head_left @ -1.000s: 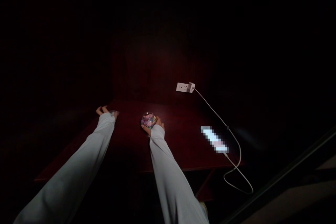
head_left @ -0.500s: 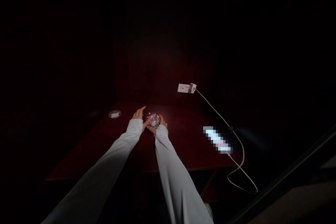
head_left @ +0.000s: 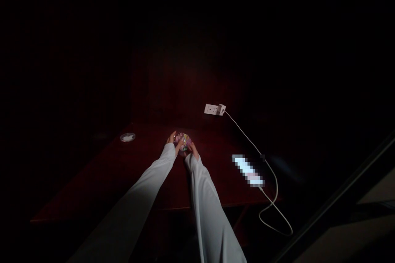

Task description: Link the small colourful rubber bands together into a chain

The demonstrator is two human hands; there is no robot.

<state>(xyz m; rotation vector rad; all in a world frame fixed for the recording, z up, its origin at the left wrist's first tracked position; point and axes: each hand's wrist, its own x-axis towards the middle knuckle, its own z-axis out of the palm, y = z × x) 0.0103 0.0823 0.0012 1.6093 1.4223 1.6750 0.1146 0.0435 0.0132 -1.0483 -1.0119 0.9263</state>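
A small clear round container (head_left: 184,141) filled with many-coloured pieces is held between my two hands over the dark red table (head_left: 142,176). My left hand (head_left: 174,139) wraps round its left side, with the thumb across the front. On the right side, my right hand (head_left: 193,148) has its fingers against the container; they are partly hidden by the dim light. To the left, a round clear lid (head_left: 127,137) with a white patch lies flat on the table.
A lit phone (head_left: 248,170), blurred out, lies at the table's right side. Its white cable (head_left: 273,172) runs up to a charger (head_left: 221,109) in a wall socket (head_left: 211,109) and loops over the right edge. A dark slanted bar crosses the lower right.
My left hand has closed in on the container, whose coloured contents now show more upright. The view has shifted slightly, moving the lid, socket and phone leftward in the picture.
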